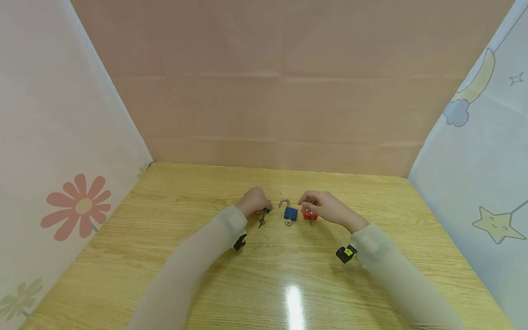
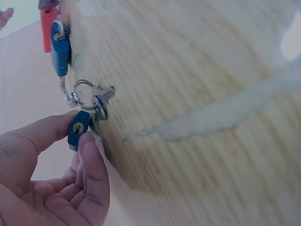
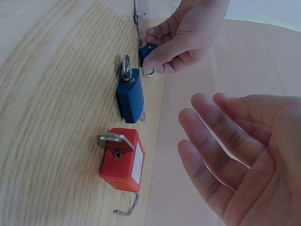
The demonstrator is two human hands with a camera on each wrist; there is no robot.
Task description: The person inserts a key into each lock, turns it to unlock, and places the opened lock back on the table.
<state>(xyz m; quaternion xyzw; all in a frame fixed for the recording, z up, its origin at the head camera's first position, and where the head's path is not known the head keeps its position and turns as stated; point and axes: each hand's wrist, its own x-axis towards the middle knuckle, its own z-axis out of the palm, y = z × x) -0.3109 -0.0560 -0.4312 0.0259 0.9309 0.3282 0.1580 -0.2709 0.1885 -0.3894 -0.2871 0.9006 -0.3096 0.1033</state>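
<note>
My left hand (image 1: 253, 201) pinches a small blue padlock (image 2: 78, 129) between thumb and fingers, its brass keyhole facing the left wrist camera. Keys on a ring (image 2: 101, 100) lie just beside that padlock. To its right on the table is a larger blue padlock (image 1: 290, 214) with its shackle open and a key in its keyhole. Farther right lies a red padlock (image 3: 123, 160), also with an open shackle and a key inserted. Over the red padlock hovers my right hand (image 1: 327, 208), fingers loosely bent and apart from it, holding nothing in the right wrist view.
The wooden table (image 1: 264, 270) runs back to a plain pinkish backdrop (image 1: 280, 91). Patterned sheets stand at both sides, with a flower (image 1: 82, 206) on the left and a star (image 1: 498, 224) on the right. Light glares on the front of the tabletop.
</note>
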